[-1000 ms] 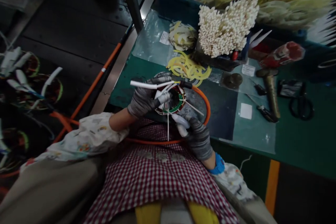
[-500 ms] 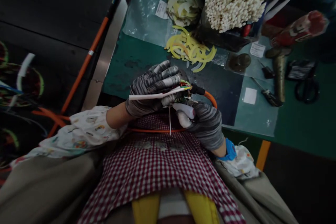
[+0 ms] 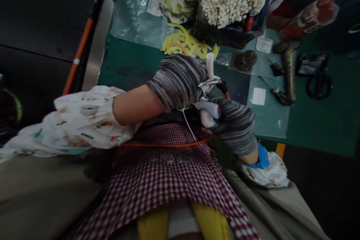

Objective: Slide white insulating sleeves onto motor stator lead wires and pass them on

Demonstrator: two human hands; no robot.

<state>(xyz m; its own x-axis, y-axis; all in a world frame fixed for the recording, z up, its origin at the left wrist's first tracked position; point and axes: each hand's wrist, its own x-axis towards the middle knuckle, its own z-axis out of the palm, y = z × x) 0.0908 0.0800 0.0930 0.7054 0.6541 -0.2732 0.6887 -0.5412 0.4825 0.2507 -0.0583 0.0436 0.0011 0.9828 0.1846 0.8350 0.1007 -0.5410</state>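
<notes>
- Wires (image 3: pixel 212 81) bunch at the fingertips of the left hand (image 3: pixel 180 80), a white sleeve (image 3: pixel 209 66) standing up beside them.
- That grip curls palm-down; from here I can't tell whether it's clamped.
- The right hand (image 3: pixel 236 123) grips a white handle (image 3: pixel 208 109) just below the wires.
- Beyond: the green desk (image 3: pixel 120 62).

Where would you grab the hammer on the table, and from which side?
I'd take the hammer by the middle of its handle, coming from the right. It's long and slim, sticking out below the wider head, and a black screwdriver lies close on its left.
</notes>
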